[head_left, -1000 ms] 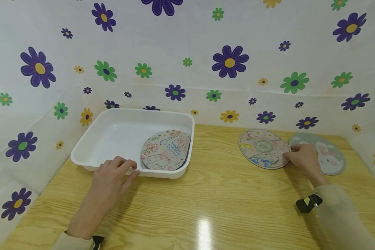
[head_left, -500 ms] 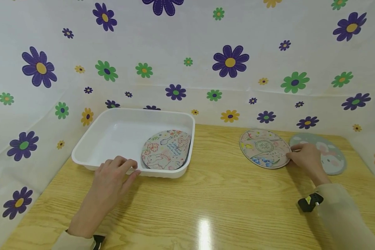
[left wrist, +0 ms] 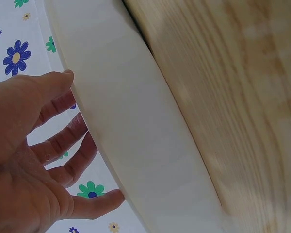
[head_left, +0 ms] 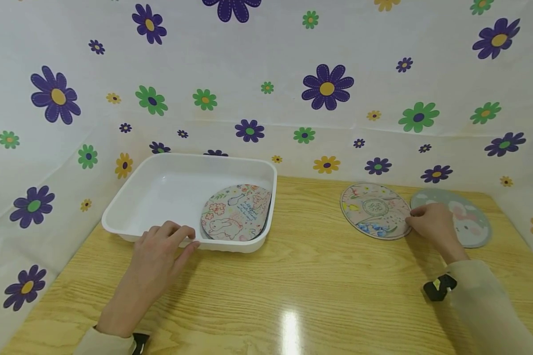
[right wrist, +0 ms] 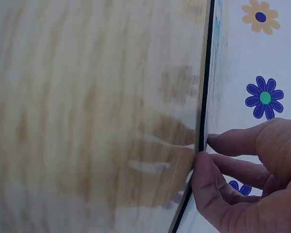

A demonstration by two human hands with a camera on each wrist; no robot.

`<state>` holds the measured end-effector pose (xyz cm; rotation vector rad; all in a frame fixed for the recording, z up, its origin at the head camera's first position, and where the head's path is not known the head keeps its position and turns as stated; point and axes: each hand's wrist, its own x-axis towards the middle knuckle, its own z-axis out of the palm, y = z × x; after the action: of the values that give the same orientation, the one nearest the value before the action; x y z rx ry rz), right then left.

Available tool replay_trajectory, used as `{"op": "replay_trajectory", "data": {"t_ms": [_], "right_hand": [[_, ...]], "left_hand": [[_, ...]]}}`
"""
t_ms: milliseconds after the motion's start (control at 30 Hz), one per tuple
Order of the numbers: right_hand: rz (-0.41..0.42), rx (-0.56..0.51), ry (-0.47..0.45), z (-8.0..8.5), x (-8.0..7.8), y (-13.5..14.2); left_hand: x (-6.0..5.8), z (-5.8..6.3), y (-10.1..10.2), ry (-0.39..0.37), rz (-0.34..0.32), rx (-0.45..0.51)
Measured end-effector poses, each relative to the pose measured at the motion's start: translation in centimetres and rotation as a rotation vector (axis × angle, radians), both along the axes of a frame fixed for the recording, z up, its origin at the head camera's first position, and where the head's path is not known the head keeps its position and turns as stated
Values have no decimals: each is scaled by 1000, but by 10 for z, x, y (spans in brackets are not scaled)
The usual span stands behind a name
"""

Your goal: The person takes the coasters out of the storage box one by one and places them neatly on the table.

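The white plastic tray (head_left: 155, 197) stands at the left. My left hand (head_left: 153, 259) holds its front rim, fingertips over the edge and thumb on the outer side; in the left wrist view the fingertips meet the tray wall (left wrist: 121, 107). Inside the tray's right part lies a round mouse pad with a rabbit print (head_left: 235, 217). At the right, my right hand (head_left: 437, 229) pinches the right edge of a pink floral mouse pad (head_left: 368, 209) between thumb and fingers. The right wrist view shows that pad's thin black edge (right wrist: 203, 82) at the fingertips.
A grey-green mouse pad with a white rabbit face (head_left: 471, 227) lies just right of the floral one, partly behind my right hand. A wood-grain table (head_left: 328, 276) carries everything. A white flower-printed cloth (head_left: 266, 49) hangs behind and to the left.
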<state>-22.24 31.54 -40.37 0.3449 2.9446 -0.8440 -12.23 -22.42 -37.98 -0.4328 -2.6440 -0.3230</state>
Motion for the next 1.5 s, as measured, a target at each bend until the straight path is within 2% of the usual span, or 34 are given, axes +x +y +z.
{"op": "replay_trajectory", "data": {"t_ms": [267, 600, 800, 1100, 1300, 1500], "right_hand": [[37, 44, -19, 1, -1, 2], [214, 161, 37, -8, -5, 7], [249, 175, 49, -9, -7, 8], [262, 161, 11, -2, 4, 4], [330, 182, 74, 2, 11, -1], [361, 220, 138, 3, 19, -5]], "left_hand": [[0, 1, 1, -30, 11, -12], [-1, 1, 0, -5, 7, -12], [-1, 2, 0, -26, 8, -8], [0, 3, 0, -51, 11, -12], [-1, 3, 0, -47, 4, -13], [0, 2, -1, -36, 2, -13]]}}
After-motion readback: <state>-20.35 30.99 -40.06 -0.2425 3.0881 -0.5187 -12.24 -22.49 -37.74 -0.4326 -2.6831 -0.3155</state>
